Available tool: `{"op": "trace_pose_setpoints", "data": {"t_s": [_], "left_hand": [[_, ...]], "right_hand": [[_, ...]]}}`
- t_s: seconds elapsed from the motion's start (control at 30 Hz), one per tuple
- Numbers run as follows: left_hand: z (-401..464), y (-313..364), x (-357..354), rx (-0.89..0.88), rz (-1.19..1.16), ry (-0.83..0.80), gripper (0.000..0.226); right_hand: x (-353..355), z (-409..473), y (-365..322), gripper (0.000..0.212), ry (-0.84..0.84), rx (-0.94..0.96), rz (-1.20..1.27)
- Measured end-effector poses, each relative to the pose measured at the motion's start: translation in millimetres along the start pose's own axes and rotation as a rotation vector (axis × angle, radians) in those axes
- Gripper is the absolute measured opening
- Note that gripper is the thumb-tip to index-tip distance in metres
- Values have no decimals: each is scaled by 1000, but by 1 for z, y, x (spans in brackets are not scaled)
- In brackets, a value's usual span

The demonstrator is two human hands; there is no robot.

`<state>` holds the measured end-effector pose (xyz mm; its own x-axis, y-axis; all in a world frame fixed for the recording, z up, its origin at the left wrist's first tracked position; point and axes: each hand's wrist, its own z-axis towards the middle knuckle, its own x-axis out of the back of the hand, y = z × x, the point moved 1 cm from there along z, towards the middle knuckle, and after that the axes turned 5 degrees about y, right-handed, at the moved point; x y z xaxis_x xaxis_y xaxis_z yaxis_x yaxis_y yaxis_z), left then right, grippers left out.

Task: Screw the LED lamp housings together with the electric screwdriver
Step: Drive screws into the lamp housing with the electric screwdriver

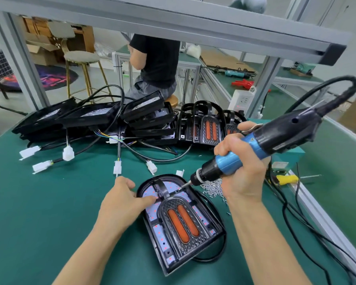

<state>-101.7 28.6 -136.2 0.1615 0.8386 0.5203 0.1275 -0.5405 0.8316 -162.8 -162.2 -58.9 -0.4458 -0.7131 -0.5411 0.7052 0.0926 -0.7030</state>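
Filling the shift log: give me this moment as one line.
step: driving screw | right hand: grips screwdriver, bit on lamp housing top | left hand: steadies housing

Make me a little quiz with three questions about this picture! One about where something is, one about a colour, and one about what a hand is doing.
1. Where does the pile of loose screws lie?
A. right of the lamp housing
B. on the stool
C. inside the housing

2. What colour is the mat on the workbench?
A. red
B. yellow
C. green

3. What is the right hand doing?
A. resting flat on the mat
B. gripping the electric screwdriver
C. pulling a white plug

Answers:
1. A: the silvery screws lie on the mat by the housing's upper right edge.
2. C: the mat is green all around the housing.
3. B: its fingers wrap the blue barrel, the bit tip at the housing's top, while the left hand presses the housing.
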Motion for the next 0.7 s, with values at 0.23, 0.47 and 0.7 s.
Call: {"op": "trace_pose_setpoints", "data": {"t_s": [0.23, 0.47, 0.7], "left_hand": [[5, -6, -10, 34, -106, -59, 63], [4, -6, -12, 26, -176, -81, 48], [3, -5, -11, -9, -225, -134, 25]], "right_hand": [[0, 2, 10, 32, 6, -36, -45], [1, 2, 12, 29, -2, -63, -41], [-2, 1, 13, 30, -5, -69, -65]]}}
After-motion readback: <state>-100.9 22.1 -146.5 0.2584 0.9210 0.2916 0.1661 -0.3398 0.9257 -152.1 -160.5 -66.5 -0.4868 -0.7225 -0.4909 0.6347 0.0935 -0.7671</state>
